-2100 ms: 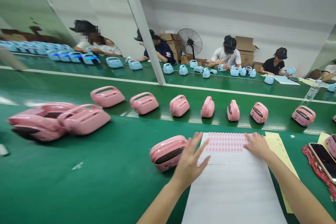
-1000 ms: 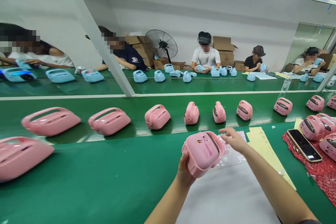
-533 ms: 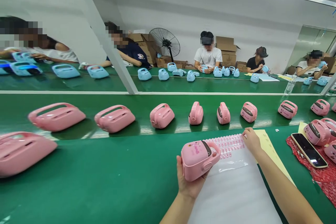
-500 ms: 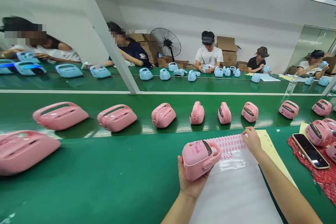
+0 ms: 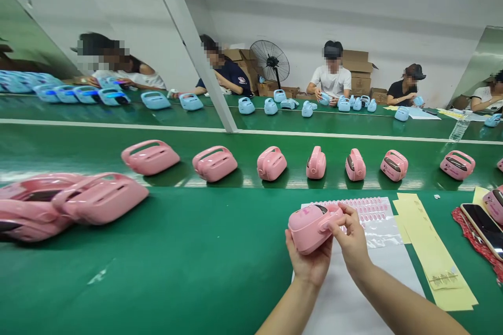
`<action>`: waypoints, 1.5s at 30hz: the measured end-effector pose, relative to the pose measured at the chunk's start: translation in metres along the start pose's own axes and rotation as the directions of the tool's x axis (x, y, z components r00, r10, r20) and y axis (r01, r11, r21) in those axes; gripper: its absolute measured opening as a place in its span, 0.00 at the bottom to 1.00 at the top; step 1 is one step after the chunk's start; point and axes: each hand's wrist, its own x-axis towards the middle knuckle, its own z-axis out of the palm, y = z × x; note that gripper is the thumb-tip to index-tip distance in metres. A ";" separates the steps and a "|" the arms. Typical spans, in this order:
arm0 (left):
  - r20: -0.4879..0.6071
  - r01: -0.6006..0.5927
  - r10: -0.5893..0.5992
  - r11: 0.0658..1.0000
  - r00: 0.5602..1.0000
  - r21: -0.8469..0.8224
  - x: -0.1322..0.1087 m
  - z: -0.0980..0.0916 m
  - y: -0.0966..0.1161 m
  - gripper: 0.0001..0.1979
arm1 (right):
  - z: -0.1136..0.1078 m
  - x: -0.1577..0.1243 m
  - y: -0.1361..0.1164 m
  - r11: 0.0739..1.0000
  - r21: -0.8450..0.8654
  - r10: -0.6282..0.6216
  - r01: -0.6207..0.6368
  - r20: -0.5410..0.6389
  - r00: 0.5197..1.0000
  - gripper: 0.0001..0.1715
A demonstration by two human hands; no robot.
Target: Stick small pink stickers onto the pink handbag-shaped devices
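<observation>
My left hand (image 5: 311, 267) holds a pink plastic device with a carry handle (image 5: 308, 230) from below, its printed face and dark window turned up. The fingers of my right hand (image 5: 351, 233) are pinched together against the handle's side end; whatever is between them is hidden. Beneath both hands lies a clear sheet of small pink oval stickers (image 5: 375, 214), partly covered by the device and my right hand. It rests on a white sheet (image 5: 353, 293).
Yellow paper strips (image 5: 430, 246) lie to the right, beside a phone (image 5: 485, 227) on red wrap (image 5: 463, 225). Pink devices (image 5: 214, 163) line the strip ahead, with more piled at left (image 5: 100, 199). Across the bench, several people handle blue devices (image 5: 156, 100). A slanted post (image 5: 192, 47) stands left of centre.
My right hand has come from the sticker sheet's far right corner to the device's handle. My left hand still holds the device. The view has swung left.
</observation>
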 end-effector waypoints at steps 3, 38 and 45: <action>-0.023 -0.003 0.003 1.000 1.000 0.000 -0.001 0.001 -0.001 0.22 | 0.000 0.001 0.003 0.999 -0.033 -0.031 0.031 0.004 1.000 0.09; -0.114 0.192 -0.179 0.974 0.977 0.122 -0.002 0.012 -0.001 0.22 | -0.022 0.019 0.000 0.643 -0.611 -0.387 0.462 0.261 0.884 0.07; -0.089 0.220 -0.209 0.964 0.974 0.146 0.002 -0.002 0.002 0.22 | -0.053 0.056 0.013 0.791 -0.484 -0.305 0.375 0.219 0.927 0.15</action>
